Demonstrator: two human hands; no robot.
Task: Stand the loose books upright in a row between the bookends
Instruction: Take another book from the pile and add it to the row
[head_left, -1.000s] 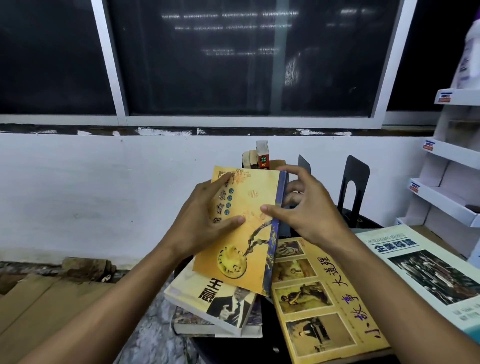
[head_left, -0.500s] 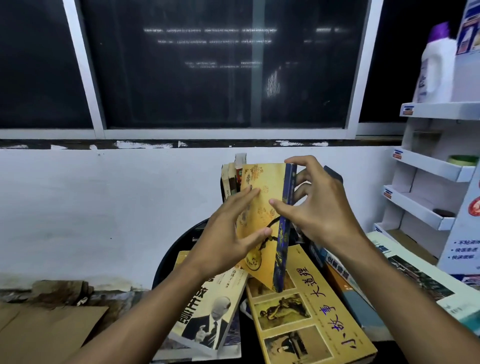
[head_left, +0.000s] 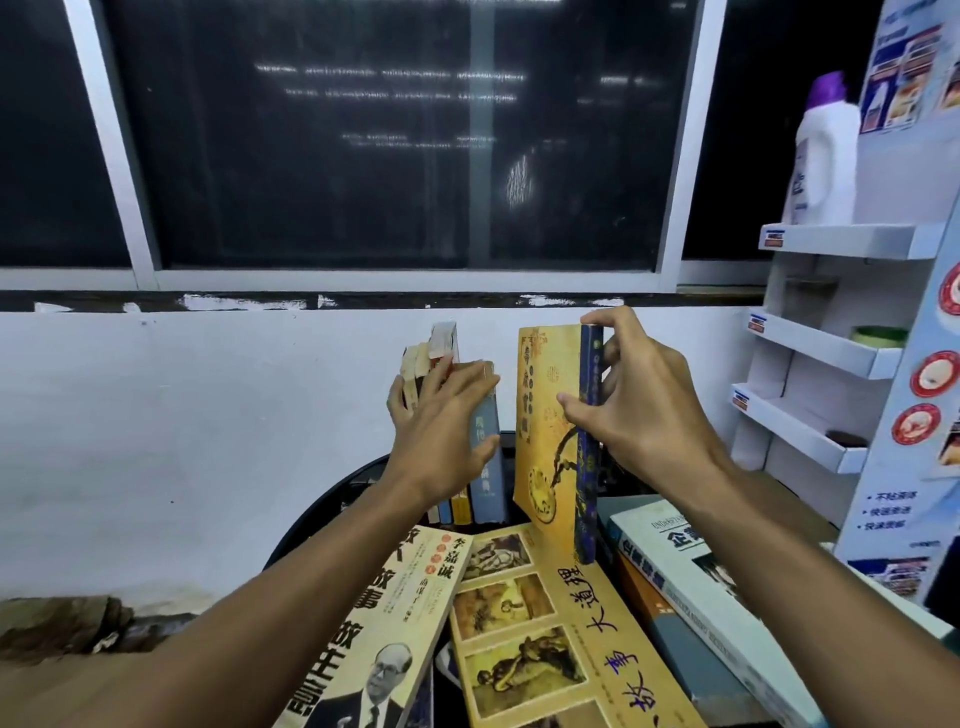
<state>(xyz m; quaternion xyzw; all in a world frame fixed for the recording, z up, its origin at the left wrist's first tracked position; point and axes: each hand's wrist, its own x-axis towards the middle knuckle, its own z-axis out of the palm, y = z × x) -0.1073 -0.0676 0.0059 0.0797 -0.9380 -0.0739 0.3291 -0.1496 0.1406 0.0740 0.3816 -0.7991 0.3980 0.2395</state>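
R. hand (head_left: 644, 410) has a closed grip on the yellow book (head_left: 545, 415): thumb on the front cover near the blue spine, fingers wrapped behind and over the top corner. Book is upright, lifted clear of the counter (head_left: 322, 514), spine toward the wearer, its lower corner hanging above the sepia-picture book (head_left: 545, 634) lying flat.

L. hand (head_left: 441, 426) is spread open, holding nothing, palm flat vs. the standing row (head_left: 467, 467) just left of the yellow book. Prob. it braces those vols. so they don't topple and keeps a slot free for the newcomer; a narrow gap shows between row and yellow book.

Bookends can't be made out here, likely hidden behind hands and books.

Loose stock on the counter: portrait-cover book (head_left: 374, 639) at left, white-cover book (head_left: 691, 582) stacked at right. A shelf unit (head_left: 831, 343) w/ a white bottle (head_left: 823, 150) stands at far right.
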